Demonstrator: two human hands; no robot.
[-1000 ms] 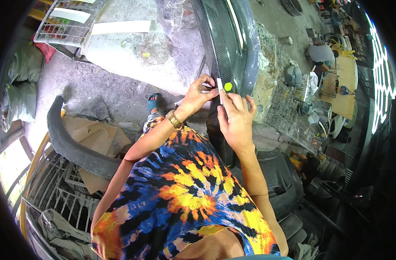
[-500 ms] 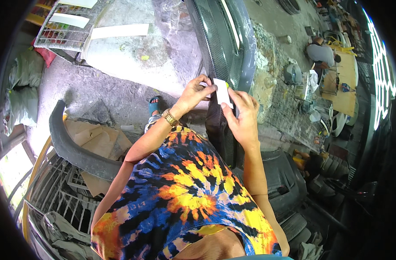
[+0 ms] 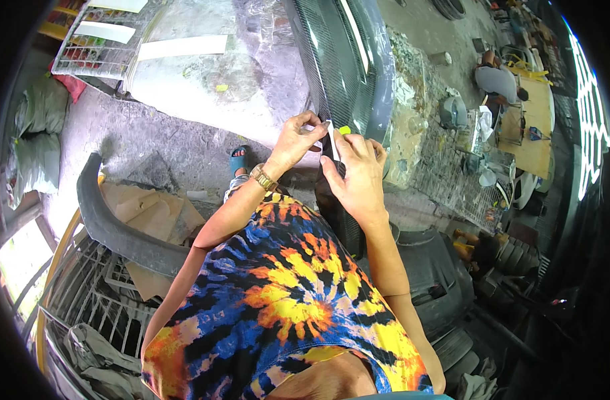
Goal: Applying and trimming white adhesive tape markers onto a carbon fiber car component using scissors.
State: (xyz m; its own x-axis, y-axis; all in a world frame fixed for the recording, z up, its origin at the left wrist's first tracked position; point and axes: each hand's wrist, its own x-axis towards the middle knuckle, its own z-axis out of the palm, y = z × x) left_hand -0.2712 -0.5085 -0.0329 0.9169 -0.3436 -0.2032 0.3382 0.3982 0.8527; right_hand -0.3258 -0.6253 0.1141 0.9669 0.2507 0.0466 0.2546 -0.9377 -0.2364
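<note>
The left hand (image 3: 293,143) has thumb and forefinger pinched together at the left edge of a white strip (image 3: 331,136), which I take as grasped there. The right hand (image 3: 359,176) is bent round the strip's right side, its fingers touching it, but from here I cannot tell whether they grip it or only press. Through my view the strip shows narrow, lying over a long black panel (image 3: 326,73) with a woven pattern, which runs from the far edge of the scene down between the two hands. A bright yellow tag (image 3: 345,130) sits just beyond the right hand's fingertips. I see a gold watch (image 3: 263,178) on the left wrist and a multicoloured shirt (image 3: 298,280) filling the near middle. A foot in a blue sandal (image 3: 238,161) stands on the floor to the left of the hands. Farther left, I have a pale sheet (image 3: 205,110) with another white strip (image 3: 183,47) lying across it, and beyond that a wire rack (image 3: 66,60) with more white pieces. On the near left, a curved dark bar (image 3: 126,237) rests over cardboard (image 3: 141,203) and a wire cage (image 3: 111,313). On the far right, well apart from the hands, I can make out a co-worker (image 3: 497,81) bent beside a tan tabletop (image 3: 535,110).
</note>
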